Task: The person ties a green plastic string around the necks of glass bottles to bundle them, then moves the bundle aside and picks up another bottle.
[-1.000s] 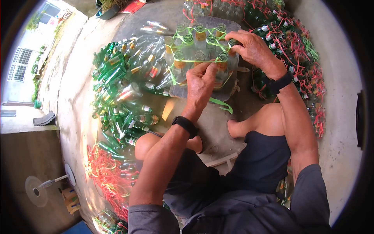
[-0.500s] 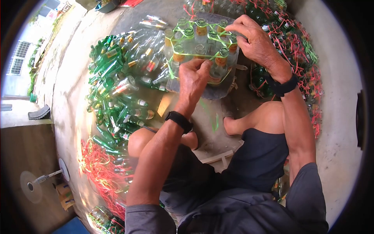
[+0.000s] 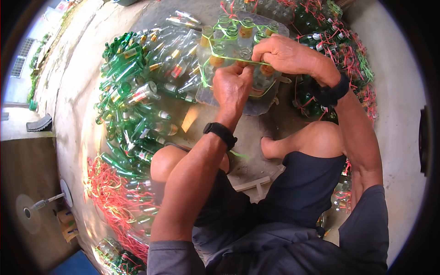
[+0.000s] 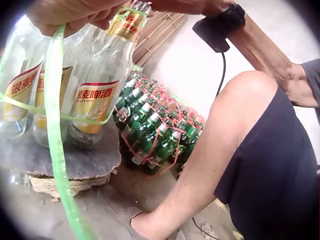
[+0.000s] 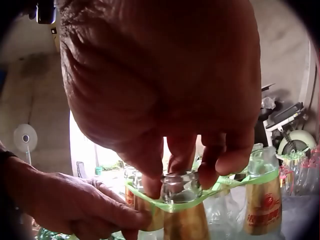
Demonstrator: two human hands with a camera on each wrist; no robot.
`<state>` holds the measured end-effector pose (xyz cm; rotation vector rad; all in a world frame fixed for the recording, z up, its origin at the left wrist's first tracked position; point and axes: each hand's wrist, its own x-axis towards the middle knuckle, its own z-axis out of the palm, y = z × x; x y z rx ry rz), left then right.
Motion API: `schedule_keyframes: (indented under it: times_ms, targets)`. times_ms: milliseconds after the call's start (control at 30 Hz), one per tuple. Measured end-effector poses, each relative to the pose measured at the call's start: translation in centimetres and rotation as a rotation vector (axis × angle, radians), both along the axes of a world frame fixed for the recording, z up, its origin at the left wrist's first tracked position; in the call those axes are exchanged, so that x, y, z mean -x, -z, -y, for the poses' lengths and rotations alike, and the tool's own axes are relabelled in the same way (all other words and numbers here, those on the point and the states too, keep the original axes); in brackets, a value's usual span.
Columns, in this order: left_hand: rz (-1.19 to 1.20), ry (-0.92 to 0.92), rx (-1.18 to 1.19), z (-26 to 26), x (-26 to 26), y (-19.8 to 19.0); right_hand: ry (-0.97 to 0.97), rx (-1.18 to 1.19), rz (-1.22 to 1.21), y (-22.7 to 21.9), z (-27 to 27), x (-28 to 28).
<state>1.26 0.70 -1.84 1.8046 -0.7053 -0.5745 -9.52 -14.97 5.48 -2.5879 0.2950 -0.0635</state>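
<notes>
Person sat on the floor, knees bent, bottle bundle straight ahead on a grey slab. Landmark: that bundle. Left hand sat at the bundle's near edge, grip closed, fingers pinching the green strap at a bottle neck. Right hand was on the bundle's right side, touching the left hand, grip curled tight on the same strap; right wrist view showed its fingertips pinching the strap around a bottle mouth. Strap tail hung down the bundle's near side, past the slab edge. Left of the bundle: loose heap of green and clear bottles. Right of and beyond it: tied bottle bundles with red straps. Near-left of it: pile of red straps on the floor.
</notes>
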Motion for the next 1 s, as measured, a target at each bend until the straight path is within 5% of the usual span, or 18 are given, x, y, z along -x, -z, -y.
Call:
schedule_keyframes:
  times_ms: [667, 1000]
  targets:
    - [0.106, -0.045, -0.122, -0.1, 0.9, -1.1, -0.040, -0.138, -0.349, -1.9, 0.4, -0.7]
    - [0.119, -0.039, -0.137, 0.0, 0.9, -0.9, -0.127, 0.068, -0.366, -1.3, 0.2, -1.2]
